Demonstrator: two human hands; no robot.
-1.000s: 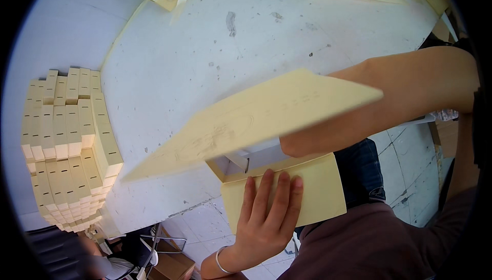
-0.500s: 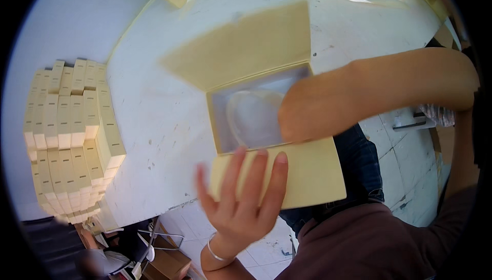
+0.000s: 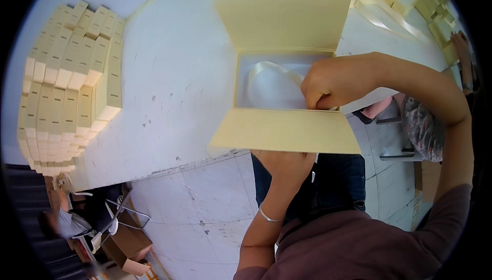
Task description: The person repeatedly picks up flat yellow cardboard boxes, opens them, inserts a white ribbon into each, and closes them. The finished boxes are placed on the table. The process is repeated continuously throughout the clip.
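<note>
A pale yellow box (image 3: pixel 236 80) stands at the table's front edge, its lid (image 3: pixel 284 21) raised at the back and its front flap (image 3: pixel 287 130) folded down toward me. A loop of cream ribbon (image 3: pixel 264 65) lies on the whitish inside and runs to my right hand (image 3: pixel 328 82). That hand is down in the box's right end, closed, with its fingertips bent by the front right corner. Beneath the front flap is my left hand (image 3: pixel 287 164); the flap hides its fingers.
Many similar closed boxes are stacked (image 3: pixel 66 75) on the table's left. More open boxes with loose ribbon (image 3: pixel 382 18) lie at the far right, near another person's hand (image 3: pixel 459 44). Cardboard boxes (image 3: pixel 125 244) and a seated person are at lower left.
My left hand has gone from above the front flap to underneath it. The flap and box have turned to face me more squarely. My right hand stays at the box's right end.
</note>
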